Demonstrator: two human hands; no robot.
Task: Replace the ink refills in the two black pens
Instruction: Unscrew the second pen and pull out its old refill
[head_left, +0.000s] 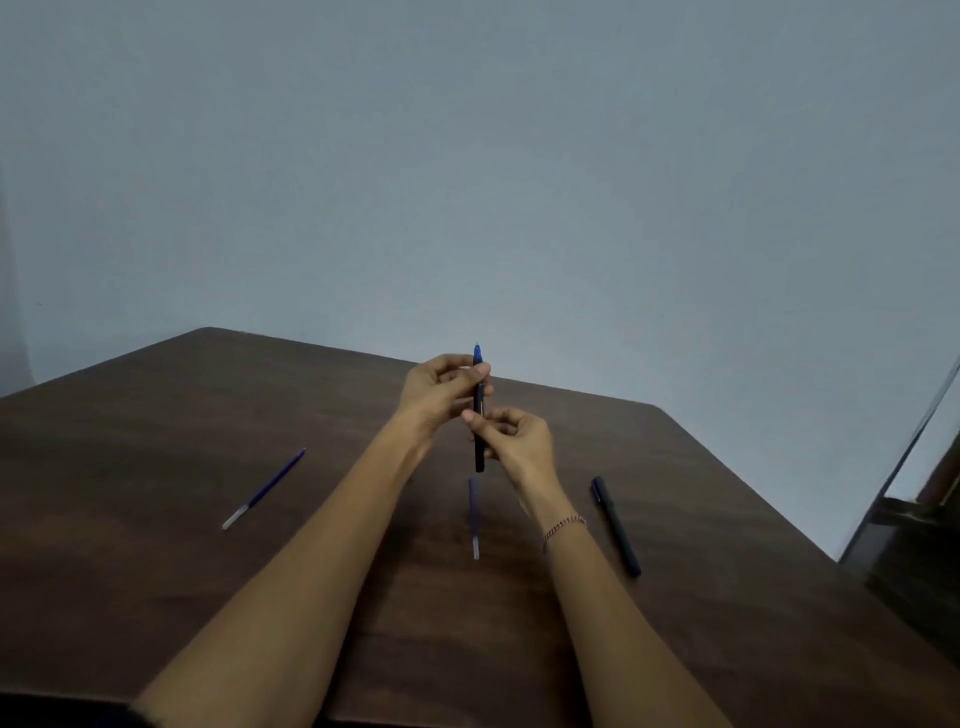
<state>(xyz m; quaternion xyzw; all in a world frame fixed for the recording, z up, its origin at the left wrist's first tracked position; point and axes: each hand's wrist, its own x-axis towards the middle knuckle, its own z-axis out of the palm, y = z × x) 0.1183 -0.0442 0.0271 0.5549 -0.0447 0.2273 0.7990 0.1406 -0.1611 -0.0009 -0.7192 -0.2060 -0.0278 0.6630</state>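
Note:
I hold a black pen (478, 402) upright above the table, its blue tip pointing up. My left hand (441, 387) pinches it near the blue tip, and my right hand (511, 439) grips the black barrel lower down. A second black pen (616, 526) lies on the table to the right of my right forearm. One blue refill (264, 489) with a clear end lies at the left. Another blue refill (474, 517) lies between my forearms, below the held pen.
The dark brown wooden table (156, 571) ends at a far edge against a plain pale wall (467, 156). A dark piece of furniture (914, 545) stands beyond the table's right edge.

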